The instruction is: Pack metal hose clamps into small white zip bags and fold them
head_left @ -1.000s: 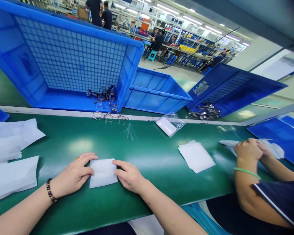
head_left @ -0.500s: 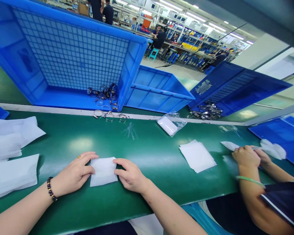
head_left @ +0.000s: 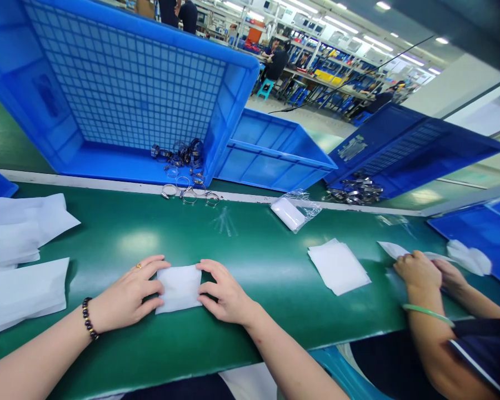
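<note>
A small, flat white packet (head_left: 180, 289), soft and slightly creased, lies on the green tabletop in front of me. My left hand (head_left: 135, 291) holds its left edge, with thumb and fingers along that side. On the opposite edge, the fingertips of my right hand (head_left: 221, 291) grip the packet, slightly spread from top to bottom. Whether anything is inside the packet cannot be seen. To the left, several larger white packets (head_left: 29, 289) are piled loosely. A stack of thin white sheets (head_left: 339, 266) lies to the right of my right hand.
A co-worker's hands (head_left: 425, 272) handle white material at the right. Metal hose clamps (head_left: 188, 194) lie by a tipped blue crate (head_left: 125, 83); more clamps (head_left: 356, 190) fill another bin. A clear bag with a white block (head_left: 289, 214) sits near the table's back edge.
My fingers have shifted from the packet's upper corners to spread along its two side edges. The packet lies nearly where it was; the view has tilted slightly.
</note>
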Tool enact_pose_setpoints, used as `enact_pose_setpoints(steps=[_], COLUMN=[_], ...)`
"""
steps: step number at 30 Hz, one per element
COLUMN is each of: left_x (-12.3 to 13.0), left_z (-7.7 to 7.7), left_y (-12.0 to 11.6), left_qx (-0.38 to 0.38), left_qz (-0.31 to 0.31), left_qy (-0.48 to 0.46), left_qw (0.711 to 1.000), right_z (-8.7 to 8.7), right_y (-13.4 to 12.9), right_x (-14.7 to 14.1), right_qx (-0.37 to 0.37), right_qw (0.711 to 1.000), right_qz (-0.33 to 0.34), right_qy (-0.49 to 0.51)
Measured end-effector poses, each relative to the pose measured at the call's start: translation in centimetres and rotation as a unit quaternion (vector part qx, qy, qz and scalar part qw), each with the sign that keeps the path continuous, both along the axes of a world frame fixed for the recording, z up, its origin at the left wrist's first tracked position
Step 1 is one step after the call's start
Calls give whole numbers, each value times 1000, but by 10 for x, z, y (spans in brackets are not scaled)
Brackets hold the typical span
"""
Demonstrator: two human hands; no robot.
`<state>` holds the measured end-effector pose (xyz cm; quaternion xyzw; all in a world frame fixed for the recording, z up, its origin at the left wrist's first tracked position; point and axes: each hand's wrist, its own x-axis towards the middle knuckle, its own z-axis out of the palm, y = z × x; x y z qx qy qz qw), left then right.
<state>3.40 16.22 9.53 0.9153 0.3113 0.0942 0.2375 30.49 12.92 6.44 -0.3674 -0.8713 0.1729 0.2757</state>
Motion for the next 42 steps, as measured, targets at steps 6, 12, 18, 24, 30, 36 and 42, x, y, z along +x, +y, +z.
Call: enact_pose_setpoints(steps=[6,12,18,24,30,36,42], left_x=[2,0,4,7,5,7,7], left_z=[-4,3,-3,-17,-17,-12,-11], left_y=[-2,-1,-4,-7,-5,-4,-2], left_qx=[-12,-27,-26,5,-8,-29,-37], left_qz=[18,25,50,76,75,85,96], left_qy=[7,0,-17,-2,15,33,40], left_qw=[1000,999,998,997,997,995,994], right_z=[-5,-2,-3,-5,3,3,-3], right_y=[1,1,1,1,-1,-4,-1], right_x=[-1,0,-3,-13,-12,-31,-31], right_qx=[-8,-17,-4,8,2,11,-49], right_qw=[1000,1000,999,998,998,994,991], right_qz=[-9,-16,-31,-55,-56,-106,-125], right_qy=[1,9,27,17,18,24,-3])
